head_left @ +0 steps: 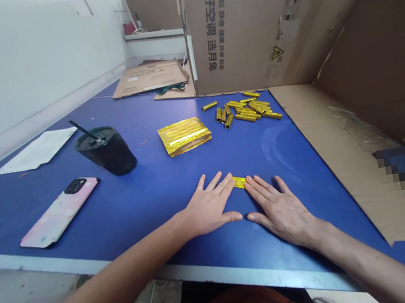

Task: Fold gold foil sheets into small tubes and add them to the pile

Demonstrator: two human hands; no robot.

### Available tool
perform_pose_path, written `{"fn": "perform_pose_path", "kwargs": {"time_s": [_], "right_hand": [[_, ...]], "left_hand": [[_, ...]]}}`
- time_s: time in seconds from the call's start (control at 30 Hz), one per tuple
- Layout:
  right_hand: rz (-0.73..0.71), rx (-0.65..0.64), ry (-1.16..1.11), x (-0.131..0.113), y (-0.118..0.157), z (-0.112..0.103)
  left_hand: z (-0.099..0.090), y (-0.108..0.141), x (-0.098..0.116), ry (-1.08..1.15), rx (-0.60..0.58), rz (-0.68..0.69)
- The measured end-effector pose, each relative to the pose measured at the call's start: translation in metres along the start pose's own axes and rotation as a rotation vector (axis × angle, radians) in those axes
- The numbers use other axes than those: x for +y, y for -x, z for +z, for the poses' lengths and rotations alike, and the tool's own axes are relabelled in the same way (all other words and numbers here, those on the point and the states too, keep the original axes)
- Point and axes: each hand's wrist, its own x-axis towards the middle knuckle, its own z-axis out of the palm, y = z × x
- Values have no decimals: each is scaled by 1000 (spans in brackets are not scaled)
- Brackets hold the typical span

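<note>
A small flat piece of shiny gold card (240, 182) lies on the blue table near its front edge. My left hand (211, 202) rests flat with spread fingers, its fingertips at the left end of the piece. From the other side, my right hand (277, 206) lies palm down, fingertips touching the right end. Both thumbs point inward on the bare tabletop. Farther back sits a flat stack of gold foil pieces (184, 136). Behind and to the right, several small gold box-like tubes (245, 109) lie in a loose pile.
On the left stand a black cup with a straw (107, 149) and a phone in a pink case (60, 214). A white sheet (37, 150) lies by the wall. Flattened cardboard (151, 77) is at the back; a large carton (239, 26) rises behind the pile, with cardboard along the right.
</note>
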Motion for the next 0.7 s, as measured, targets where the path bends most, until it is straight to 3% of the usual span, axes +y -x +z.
{"fn": "perform_pose_path", "kwargs": {"time_s": [0.37, 0.7], "right_hand": [[26, -6, 15, 5, 9, 3], [-18, 13, 7, -15, 10, -2]], "left_hand": [[-3, 1, -1, 32, -22, -6], [-8, -26, -30, 7, -49, 88]]}}
